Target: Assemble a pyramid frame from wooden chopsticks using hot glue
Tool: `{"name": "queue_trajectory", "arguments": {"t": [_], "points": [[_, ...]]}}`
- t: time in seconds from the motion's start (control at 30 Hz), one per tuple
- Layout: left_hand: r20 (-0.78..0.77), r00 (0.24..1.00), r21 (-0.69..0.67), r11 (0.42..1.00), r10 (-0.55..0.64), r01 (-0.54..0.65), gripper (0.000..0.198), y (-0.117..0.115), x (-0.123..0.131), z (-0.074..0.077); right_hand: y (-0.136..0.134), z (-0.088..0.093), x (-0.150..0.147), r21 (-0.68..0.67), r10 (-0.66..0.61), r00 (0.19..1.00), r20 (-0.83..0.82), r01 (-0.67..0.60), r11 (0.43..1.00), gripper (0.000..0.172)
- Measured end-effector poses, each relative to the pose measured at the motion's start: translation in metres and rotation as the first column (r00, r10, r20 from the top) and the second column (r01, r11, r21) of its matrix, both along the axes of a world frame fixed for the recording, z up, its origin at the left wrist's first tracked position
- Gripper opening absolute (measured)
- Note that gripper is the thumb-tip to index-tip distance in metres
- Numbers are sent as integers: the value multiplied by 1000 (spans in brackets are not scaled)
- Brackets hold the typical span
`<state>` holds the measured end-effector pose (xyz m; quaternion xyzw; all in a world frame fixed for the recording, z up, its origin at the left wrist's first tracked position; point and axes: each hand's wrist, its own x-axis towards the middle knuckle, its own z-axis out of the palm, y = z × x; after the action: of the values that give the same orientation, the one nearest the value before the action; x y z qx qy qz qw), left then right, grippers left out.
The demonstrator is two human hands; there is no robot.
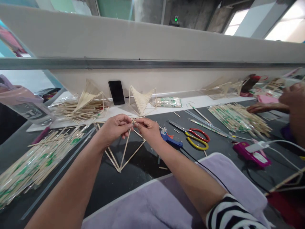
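Note:
A frame of thin bamboo sticks (126,152) stands tilted on the dark table, its lower corner resting near the table's front. My left hand (115,127) pinches the frame's top end, fingers closed on the sticks. My right hand (149,128) meets it from the right and pinches the same top joint. Both forearms reach forward over a lilac cloth (154,203) on my lap.
Wrapped chopstick heaps lie at left (35,162) and right (238,119). Finished stick models (141,100), a black phone (116,92), a blue glue gun (170,138), red-yellow scissors (197,138) and a pink glue gun (252,154) surround the work. Another person's hands (293,98) work at far right.

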<state>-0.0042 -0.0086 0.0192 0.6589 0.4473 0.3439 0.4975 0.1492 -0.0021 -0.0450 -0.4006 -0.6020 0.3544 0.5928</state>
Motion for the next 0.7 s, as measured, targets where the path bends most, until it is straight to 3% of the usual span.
{"name": "queue_trajectory", "arguments": {"t": [0.43, 0.7], "points": [[-21, 999, 83, 996, 33, -31, 16, 0, 2, -4, -1, 0, 2, 41, 0, 996, 90, -4, 999, 22], [15, 999, 67, 997, 47, -48, 16, 0, 4, -4, 0, 1, 3, 9, -4, 993, 122, 3, 1000, 23]]}}
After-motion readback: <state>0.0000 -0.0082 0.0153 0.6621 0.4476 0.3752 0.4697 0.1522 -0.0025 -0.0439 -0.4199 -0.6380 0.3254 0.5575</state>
